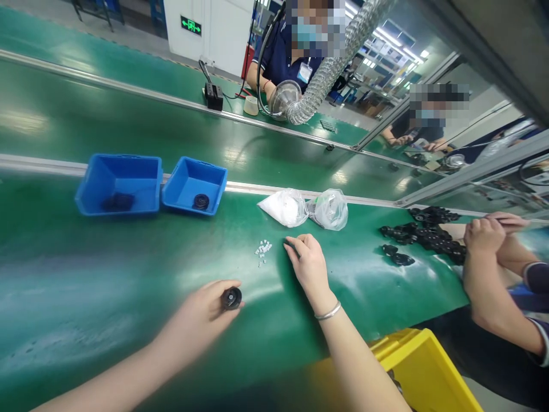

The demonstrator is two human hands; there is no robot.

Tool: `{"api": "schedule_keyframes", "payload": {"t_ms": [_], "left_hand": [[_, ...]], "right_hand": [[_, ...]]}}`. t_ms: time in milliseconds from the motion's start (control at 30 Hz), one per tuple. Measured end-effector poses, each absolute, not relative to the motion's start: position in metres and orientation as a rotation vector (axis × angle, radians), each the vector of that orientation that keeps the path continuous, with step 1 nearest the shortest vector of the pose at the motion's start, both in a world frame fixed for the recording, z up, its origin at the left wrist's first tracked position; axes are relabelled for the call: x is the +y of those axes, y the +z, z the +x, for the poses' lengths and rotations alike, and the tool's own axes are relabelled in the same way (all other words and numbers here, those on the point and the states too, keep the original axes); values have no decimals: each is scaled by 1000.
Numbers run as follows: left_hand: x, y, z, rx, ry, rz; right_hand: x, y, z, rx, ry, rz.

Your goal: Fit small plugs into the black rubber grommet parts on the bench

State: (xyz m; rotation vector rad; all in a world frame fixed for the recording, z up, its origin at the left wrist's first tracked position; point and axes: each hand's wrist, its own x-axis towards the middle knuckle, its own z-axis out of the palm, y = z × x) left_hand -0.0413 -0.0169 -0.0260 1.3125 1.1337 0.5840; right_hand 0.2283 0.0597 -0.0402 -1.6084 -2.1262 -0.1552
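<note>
My left hand (210, 312) is closed around a small black round part (232, 298) with a hollow end and a lighter centre facing up. To the right, my right hand (307, 260) hovers low over the green bench, thumb and fingertips drawn together. A tiny dark spot shows at those fingertips, too small to name. Just left of them lies a loose pile of small white pieces (263, 248). Behind my right hand stand a clear plastic bag with white contents (285, 207) and a second clear plastic bag (331, 209).
Two blue bins, a larger (119, 213) and a smaller (189, 207), hold dark parts. Black parts (429, 237) lie at right beside a co-worker's hands (486, 232). A yellow crate (433, 372) stands at lower right. Across the bench, another person sits near a flexible duct (319, 91).
</note>
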Motion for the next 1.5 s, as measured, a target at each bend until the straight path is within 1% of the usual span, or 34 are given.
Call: {"api": "schedule_keyframes", "payload": {"t_ms": [167, 300, 400, 567, 667, 933, 1133, 1500], "left_hand": [[-16, -26, -41, 1102, 589, 1236], [-16, -24, -41, 1111, 596, 1208], [-15, -23, -41, 1103, 616, 1209], [-13, -20, -41, 1180, 629, 1373], [-11, -19, -41, 1232, 596, 1463], [-11, -23, -43, 1265, 586, 1526], [-10, -26, -43, 1232, 609, 1482], [-9, -32, -46, 1223, 663, 1377]], "right_hand": [[64, -43, 229, -2165, -138, -1618], [62, -39, 223, -2131, -25, -1555], [48, -31, 201, -2054, 193, -1451], [8, -17, 147, -2019, 764, -1174], [-4, -20, 131, -2010, 859, -1128], [-1, -28, 133, -2044, 831, -1154], [-9, -32, 134, -2233, 485, -1086], [-18, -39, 136, -2486, 138, -971]]}}
